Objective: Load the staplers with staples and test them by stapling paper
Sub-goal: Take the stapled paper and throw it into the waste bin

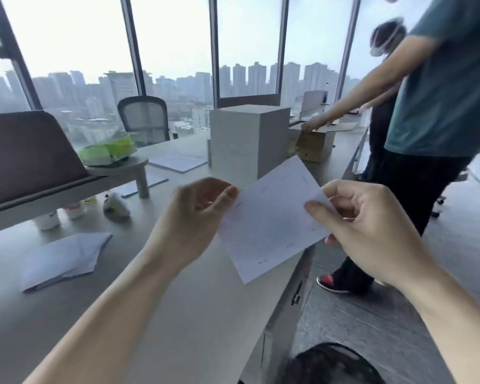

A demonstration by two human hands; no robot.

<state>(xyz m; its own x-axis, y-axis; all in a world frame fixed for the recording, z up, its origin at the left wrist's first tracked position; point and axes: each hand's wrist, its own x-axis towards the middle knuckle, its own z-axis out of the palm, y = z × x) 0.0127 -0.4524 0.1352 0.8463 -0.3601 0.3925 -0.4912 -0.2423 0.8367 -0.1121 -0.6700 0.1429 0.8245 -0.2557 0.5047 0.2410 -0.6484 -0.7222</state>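
I log one paper sheet, tilted, above the right edge of the tabletop: left grip pinches its left corner, right grip pinches its right edge, forearms outstretched.

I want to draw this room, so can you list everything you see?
sheet of paper: one, white, held up over the desk edge
paper pile: one, white, on the desk at left
desk: one, pale grey, under the hands
tall box: one, white, on the desk behind the sheet
cardboard box: one, brown, far end of the desk
office chair: one, black, by the window
packets: a few, green and white, on a small shelf
people: two, one in a teal shirt, standing at right
left hand: one, pinches the sheet's left corner
right hand: one, pinches the sheet's right edge
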